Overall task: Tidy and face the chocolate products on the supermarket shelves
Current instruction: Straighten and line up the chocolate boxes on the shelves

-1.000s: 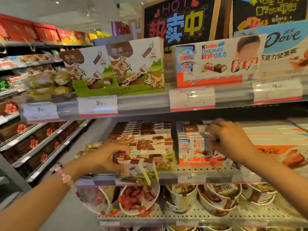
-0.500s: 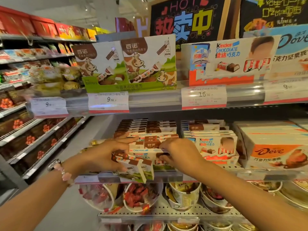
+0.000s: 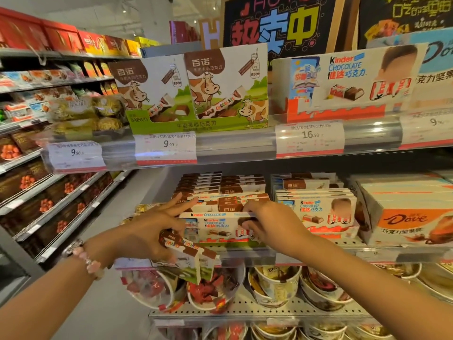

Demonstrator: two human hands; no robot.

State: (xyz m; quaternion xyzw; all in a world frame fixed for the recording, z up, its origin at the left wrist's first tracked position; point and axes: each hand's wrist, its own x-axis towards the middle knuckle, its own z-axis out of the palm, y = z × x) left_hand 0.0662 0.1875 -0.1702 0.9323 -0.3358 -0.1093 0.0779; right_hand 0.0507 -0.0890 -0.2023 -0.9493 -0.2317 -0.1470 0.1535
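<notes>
While the left hand (image 3: 144, 231) grips a cow-print box (image 3: 190, 256) (tilted), index finger straight; the right hand's (image 3: 272, 227) fingers pinch the Kinder box (image 3: 218, 227).

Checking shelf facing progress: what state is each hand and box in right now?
Left hand: grips a brown-and-white cow-print chocolate box, tilted, off the shelf edge.
Right hand: pinches the white Kinder Chocolate box, upright, label facing out.
Kinder stack beside it: faced forward, neat.
Orange-and-white Dove carton: flat on shelf, label forward.
Cow-print display carton above: upright.
</notes>
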